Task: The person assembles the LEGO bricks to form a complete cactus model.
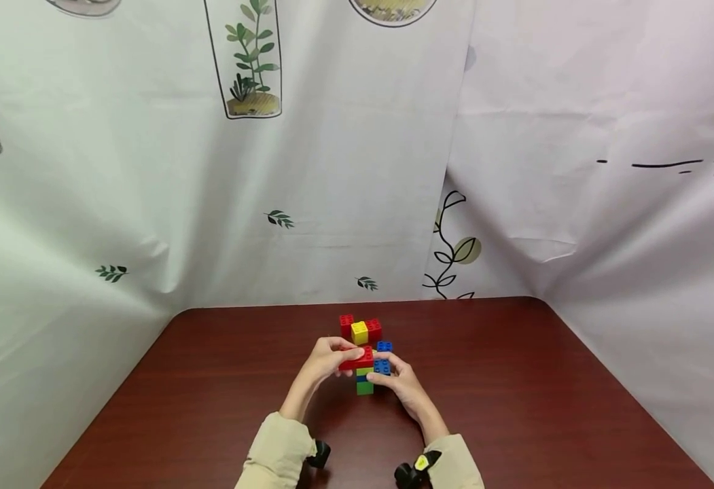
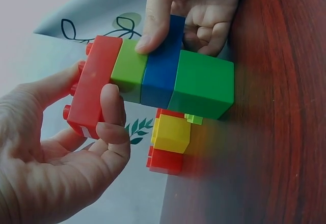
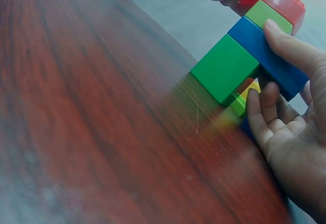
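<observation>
Soft, hazy glare on the tabletop (image 3: 66,178)

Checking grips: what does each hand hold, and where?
Left hand: rectangular red plastic brick, by studded top and underside. Right hand: rectangular blue plastic brick, by its overhanging end.

No lettering or numbers are legible; the pale mark (image 2: 86,132) on the red brick (image 2: 95,79) and yellow patch (image 1: 421,462) on the right wrist camera (image 1: 407,477) are unreadable.

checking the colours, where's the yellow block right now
In the head view, the yellow block sits beyond the left hand, between a red block on its left and another red block on its right.
</observation>
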Demonstrator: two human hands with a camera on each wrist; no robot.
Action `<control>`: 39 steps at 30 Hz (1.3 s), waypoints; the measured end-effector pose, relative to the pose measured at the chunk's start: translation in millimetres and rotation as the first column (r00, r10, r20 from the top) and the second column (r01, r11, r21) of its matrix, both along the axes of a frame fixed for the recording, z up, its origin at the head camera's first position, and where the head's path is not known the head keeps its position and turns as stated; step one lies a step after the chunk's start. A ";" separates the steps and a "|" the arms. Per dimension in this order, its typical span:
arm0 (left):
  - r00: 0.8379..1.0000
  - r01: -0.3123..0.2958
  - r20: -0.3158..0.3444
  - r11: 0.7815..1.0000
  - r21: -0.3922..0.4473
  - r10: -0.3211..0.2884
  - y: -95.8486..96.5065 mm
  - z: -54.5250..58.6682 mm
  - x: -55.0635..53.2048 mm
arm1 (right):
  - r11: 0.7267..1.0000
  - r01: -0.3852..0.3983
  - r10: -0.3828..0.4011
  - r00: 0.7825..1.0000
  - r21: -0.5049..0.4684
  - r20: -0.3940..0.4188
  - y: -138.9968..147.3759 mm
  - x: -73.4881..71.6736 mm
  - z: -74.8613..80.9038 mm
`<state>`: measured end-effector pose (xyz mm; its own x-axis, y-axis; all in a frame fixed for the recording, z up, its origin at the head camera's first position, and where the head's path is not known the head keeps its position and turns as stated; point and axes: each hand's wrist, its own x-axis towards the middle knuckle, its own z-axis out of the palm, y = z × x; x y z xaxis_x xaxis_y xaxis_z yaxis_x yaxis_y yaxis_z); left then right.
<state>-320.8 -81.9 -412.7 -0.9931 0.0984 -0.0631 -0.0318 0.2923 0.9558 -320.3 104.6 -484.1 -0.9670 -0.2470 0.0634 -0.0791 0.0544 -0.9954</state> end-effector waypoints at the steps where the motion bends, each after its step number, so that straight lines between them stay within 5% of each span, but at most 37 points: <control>1: 1.000 0.003 -0.005 1.000 -0.001 -0.003 -0.1 0.0 0.4 | 1.000 0.000 0.000 1.000 0.001 -0.003 -0.1 0.6 -0.3; 32: 1.000 0.019 0.007 0.999 0.026 -0.019 0.1 -2.5 1.1 | 1.000 -0.011 0.011 1.000 -0.020 -0.021 -0.9 0.9 -1.0; 39: 0.999 0.039 -0.009 0.999 0.030 -0.039 1.9 -3.5 -2.8 | 0.997 0.021 -0.019 0.999 -0.077 0.028 -2.0 0.6 -0.8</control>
<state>-323.6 -80.0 -416.1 -0.9890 0.1386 -0.0509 -0.0126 0.2645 0.9643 -319.7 102.6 -484.9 -0.9733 -0.2229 0.0553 -0.0518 -0.0218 -0.9984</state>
